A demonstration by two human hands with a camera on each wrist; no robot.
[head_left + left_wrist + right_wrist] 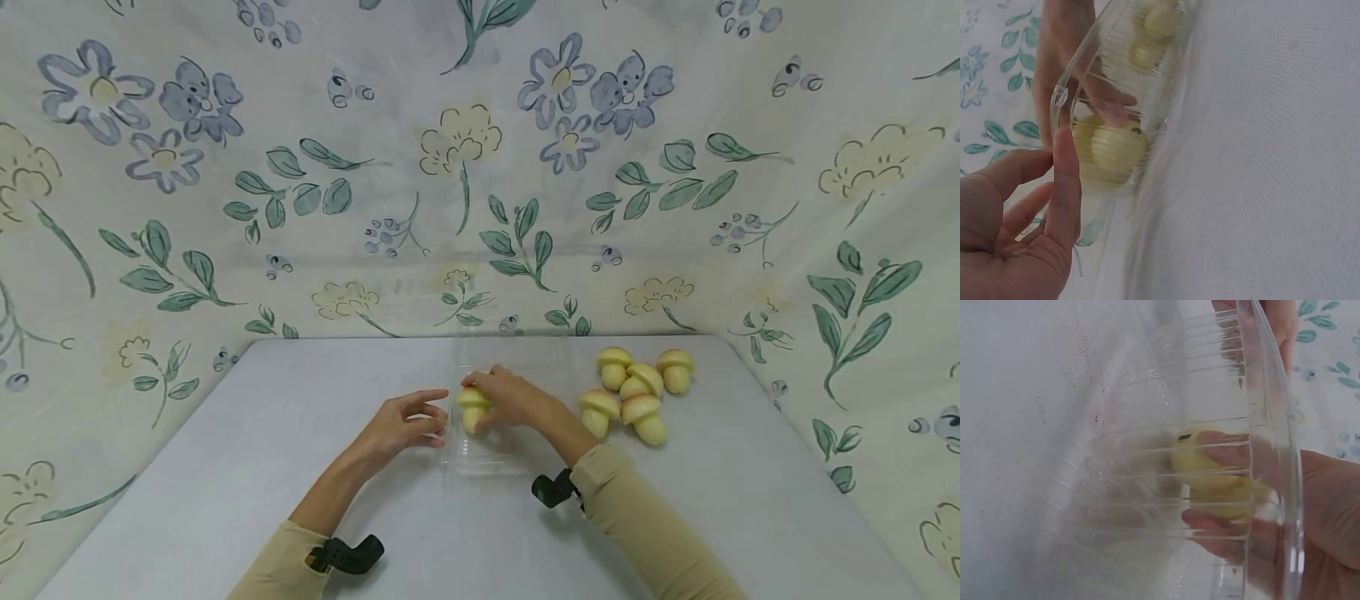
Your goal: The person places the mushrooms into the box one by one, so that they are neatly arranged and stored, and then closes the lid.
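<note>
My right hand [512, 400] grips a pale yellow mushroom-shaped piece [472, 400] inside a clear plastic box [487, 468]. The piece stands cap up near the box's left wall, and a small dark mark shows on its stem in the right wrist view. Thumb and fingers lie on either side of it, seen through the ribbed wall. Beside the left rim, my left hand [405, 425] has loosely bent fingers, with fingertips [1065, 147] right at the rim in the left wrist view.
Several more yellow mushroom-shaped pieces [641, 408] with reddish-tinged caps lie grouped to the right of the box. The white table [300, 375] backs onto a flower-patterned cloth [420, 275]. Black wrist cameras [356, 554] sit below both hands.
</note>
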